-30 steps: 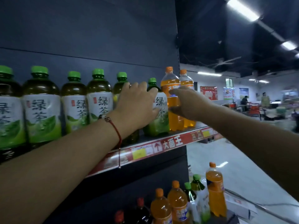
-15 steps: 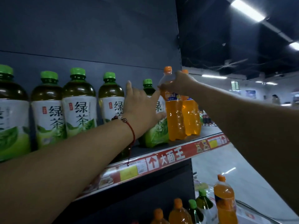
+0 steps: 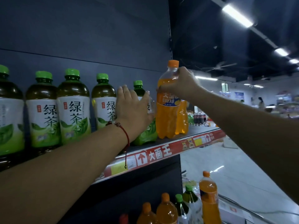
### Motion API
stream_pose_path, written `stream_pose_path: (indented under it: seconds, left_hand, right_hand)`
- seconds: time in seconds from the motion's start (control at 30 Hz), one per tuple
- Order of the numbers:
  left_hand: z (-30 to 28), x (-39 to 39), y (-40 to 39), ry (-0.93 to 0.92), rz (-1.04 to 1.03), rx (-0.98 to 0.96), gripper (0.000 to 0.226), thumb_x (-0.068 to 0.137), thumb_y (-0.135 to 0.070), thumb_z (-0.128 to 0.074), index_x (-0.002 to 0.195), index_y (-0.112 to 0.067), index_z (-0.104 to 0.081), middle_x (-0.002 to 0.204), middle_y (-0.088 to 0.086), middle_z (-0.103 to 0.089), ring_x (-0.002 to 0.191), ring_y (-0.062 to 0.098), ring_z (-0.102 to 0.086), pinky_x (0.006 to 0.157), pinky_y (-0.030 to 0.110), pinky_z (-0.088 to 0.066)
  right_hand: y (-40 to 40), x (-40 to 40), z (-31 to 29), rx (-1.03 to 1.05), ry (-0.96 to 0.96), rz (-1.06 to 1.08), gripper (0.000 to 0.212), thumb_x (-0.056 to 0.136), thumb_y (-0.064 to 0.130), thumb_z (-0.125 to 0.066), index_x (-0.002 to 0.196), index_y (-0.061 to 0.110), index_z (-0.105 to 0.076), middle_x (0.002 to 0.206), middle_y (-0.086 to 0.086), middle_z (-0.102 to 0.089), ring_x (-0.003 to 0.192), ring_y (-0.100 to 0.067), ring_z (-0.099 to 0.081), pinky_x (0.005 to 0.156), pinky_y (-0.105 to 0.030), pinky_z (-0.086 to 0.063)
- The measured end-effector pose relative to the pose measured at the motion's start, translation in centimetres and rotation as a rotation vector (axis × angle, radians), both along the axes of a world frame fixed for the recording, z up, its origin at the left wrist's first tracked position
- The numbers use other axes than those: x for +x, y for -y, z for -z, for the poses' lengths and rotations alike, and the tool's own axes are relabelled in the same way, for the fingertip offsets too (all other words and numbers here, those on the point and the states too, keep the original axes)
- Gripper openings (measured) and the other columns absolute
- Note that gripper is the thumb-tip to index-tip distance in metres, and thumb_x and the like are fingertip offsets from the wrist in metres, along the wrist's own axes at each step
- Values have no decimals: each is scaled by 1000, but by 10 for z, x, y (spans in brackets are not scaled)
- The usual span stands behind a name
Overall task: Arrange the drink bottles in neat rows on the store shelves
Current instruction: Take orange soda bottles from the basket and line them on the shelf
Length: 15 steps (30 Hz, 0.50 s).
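Observation:
Several green tea bottles [image 3: 73, 107] with green caps stand in a row on the top shelf [image 3: 163, 153]. My left hand [image 3: 132, 109] lies flat with straight fingers against the rightmost green tea bottle [image 3: 146, 135]. To its right stands an orange soda bottle [image 3: 167, 109] with an orange cap. My right hand [image 3: 181, 84] grips that bottle round its shoulder, just under the cap. A second orange soda bottle [image 3: 182, 118] stands right behind it, mostly hidden.
Lower down at the shelf's right end stand more orange soda bottles [image 3: 209, 198] and green-capped bottles [image 3: 189, 196]. The shelf ends at the right, with open shop floor [image 3: 226, 167] beyond. People stand far off at the back right [image 3: 260, 102].
My right hand has shifted from the bottle's label up to its shoulder. My left hand stays against the rightmost green tea bottle. The camera has come closer to the shelf.

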<state>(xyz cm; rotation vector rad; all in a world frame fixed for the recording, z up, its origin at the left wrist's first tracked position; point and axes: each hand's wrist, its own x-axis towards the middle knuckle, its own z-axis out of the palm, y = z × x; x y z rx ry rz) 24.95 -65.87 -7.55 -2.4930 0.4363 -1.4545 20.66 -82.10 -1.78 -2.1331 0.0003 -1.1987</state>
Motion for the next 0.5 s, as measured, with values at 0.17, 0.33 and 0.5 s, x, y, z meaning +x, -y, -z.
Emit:
stream_pose_path:
  seconds: [0.17,0.33,0.5]
  left_hand:
    - [23,-33,0,-133,213,-86,88,87,-79,-32,156,-25,-17,159,22,-23,147,42,-17,119,57,-8]
    - [64,-78,-1,-539,657,-279,101,79,-82,-47,156,-35,-1,156,3,-30,138,26,-37,106,46,-38]
    - [117,-122,0,-737,925,-358,99,71,-74,-68,148,-50,-9,146,-13,-40,118,9,-48,88,33,-46]
  right_hand:
    - [5,-52,52,134,263,-44,77,65,47,-83,127,28,-42,123,1,-52,105,-15,-56,78,-26,-51]
    - [13,-121,90,527,272,-198,66,74,44,-79,126,23,-43,119,0,-60,104,-19,-65,88,-39,-55]
    - [5,-170,135,666,156,-219,65,79,40,-75,133,21,-44,112,0,-65,91,-15,-69,67,-27,-58]
